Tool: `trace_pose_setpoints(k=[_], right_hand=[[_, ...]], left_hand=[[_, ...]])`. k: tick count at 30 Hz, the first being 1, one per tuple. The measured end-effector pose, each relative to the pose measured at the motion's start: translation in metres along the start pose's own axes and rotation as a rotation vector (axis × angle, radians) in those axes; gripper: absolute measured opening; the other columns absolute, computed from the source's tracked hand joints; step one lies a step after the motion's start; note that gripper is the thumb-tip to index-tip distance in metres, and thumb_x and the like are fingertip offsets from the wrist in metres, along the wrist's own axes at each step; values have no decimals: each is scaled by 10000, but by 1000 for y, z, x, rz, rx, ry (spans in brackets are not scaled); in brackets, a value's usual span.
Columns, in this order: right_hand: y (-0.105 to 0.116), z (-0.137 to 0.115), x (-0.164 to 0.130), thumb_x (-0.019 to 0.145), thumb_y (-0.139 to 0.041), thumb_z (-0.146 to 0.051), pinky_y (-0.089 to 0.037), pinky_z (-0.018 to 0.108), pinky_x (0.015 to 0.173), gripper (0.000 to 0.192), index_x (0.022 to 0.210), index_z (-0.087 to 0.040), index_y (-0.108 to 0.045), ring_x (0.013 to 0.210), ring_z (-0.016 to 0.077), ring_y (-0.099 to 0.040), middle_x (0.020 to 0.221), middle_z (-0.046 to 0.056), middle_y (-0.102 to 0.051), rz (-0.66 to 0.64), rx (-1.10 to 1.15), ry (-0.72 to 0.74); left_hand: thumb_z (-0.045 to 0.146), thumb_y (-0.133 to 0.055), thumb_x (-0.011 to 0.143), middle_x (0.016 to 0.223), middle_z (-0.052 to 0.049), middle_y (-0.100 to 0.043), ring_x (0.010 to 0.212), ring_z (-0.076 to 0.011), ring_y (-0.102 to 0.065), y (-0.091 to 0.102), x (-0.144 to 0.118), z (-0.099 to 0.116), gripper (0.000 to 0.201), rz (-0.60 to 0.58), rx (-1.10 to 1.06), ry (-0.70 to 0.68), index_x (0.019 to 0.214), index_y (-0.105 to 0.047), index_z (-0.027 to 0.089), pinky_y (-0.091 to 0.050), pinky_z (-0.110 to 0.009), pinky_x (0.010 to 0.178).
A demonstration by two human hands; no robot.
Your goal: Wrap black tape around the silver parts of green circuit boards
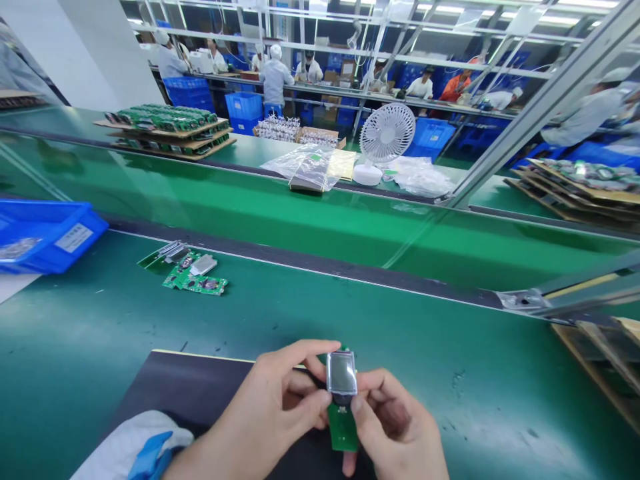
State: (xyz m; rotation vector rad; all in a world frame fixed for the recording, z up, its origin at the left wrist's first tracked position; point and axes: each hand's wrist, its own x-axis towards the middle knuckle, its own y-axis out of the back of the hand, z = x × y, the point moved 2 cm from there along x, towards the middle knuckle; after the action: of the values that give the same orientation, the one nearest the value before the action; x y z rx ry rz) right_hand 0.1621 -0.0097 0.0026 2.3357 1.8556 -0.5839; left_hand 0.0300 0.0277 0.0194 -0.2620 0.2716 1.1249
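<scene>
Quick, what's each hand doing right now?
Left hand: closed, fingers pinching the small screen.
Right hand: closed, holding the green circuit board under that screen.

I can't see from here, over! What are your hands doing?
Both hands, left hand and right hand, pinching one small green circuit board with a display. Above black mat. Nothing in the way.

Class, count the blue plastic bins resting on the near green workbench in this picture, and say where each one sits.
1. The blue bin sits at the bench's far left edge. More blue crates stand beyond the conveyor, not on this bench.
</scene>
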Motion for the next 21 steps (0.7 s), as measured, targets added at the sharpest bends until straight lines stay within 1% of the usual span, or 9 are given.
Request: trace_pose_setpoints(k=[2,5,9,12,14,16,18,20,21], right_hand=[[2,-4,1,615,-717,-498,-393,122,293,387,661,-137,-586,304,38,-465,489,-59,-503,-48,-15,-42],[3,-7,2,590,-741,-485,-364,111,271,389,649,-143,-564,314,30,-431,497,-58,-499,-131,-20,-92],[0,-4,0,610,-736,-450,-328,96,271,370,640,-157,-513,298,8,-396,521,-54,-514,-181,-43,-84],[-3,-2,-3,600,-750,-393,-371,113,290,352,617,-163,-484,303,18,-414,495,-70,-489,-119,-48,-70],[-4,-1,-4,602,-747,-407,-397,126,296,360,610,-165,-481,306,28,-432,486,-75,-482,-82,-20,-57],[-2,0,-3,630,-723,-442,-401,129,291,355,629,-162,-505,312,34,-445,506,-66,-498,-72,28,-41],[1,2,-1,659,-706,-441,-412,134,293,326,667,-161,-541,339,42,-453,528,-56,-509,-83,87,-30],[4,5,1,673,-709,-409,-429,139,314,286,697,-162,-567,388,57,-477,550,-41,-527,-104,141,-20],[4,6,2,681,-709,-392,-433,140,322,268,708,-163,-571,401,63,-489,556,-36,-536,-115,160,-17]], left_hand=[[106,-504,737,915,-1,-595,734,-102,-621,7,-2,5,383,-46,236,-144,1084,-576,250,-530,-154,618],[43,-476,727,1155,-16,-540,869,-120,-604,14,-6,10,494,-84,602,-397,1153,-506,291,-537,-194,729],[45,-472,706,1123,-35,-582,946,-188,-596,16,-11,8,496,-30,910,-583,1157,-453,252,-523,-321,834],[46,-478,707,1108,-45,-601,950,-198,-603,14,-13,3,469,2,944,-611,1135,-474,239,-528,-289,814],[44,-496,711,1133,-31,-594,981,-197,-591,12,-12,1,476,17,880,-569,1133,-491,265,-508,-273,843],[65,-507,736,1171,-24,-563,1008,-196,-573,9,-9,0,455,18,685,-450,1130,-505,292,-505,-261,833],[114,-509,764,1108,-41,-569,920,-184,-599,4,-6,-3,421,-12,364,-242,1143,-494,294,-532,-242,722],[154,-540,755,941,-34,-582,739,-153,-616,-3,-4,-5,444,-58,26,-38,1173,-459,278,-533,-225,589],[162,-564,739,863,-12,-566,656,-133,-604,-6,-3,-6,466,-69,-105,25,1177,-449,272,-527,-223,554]])
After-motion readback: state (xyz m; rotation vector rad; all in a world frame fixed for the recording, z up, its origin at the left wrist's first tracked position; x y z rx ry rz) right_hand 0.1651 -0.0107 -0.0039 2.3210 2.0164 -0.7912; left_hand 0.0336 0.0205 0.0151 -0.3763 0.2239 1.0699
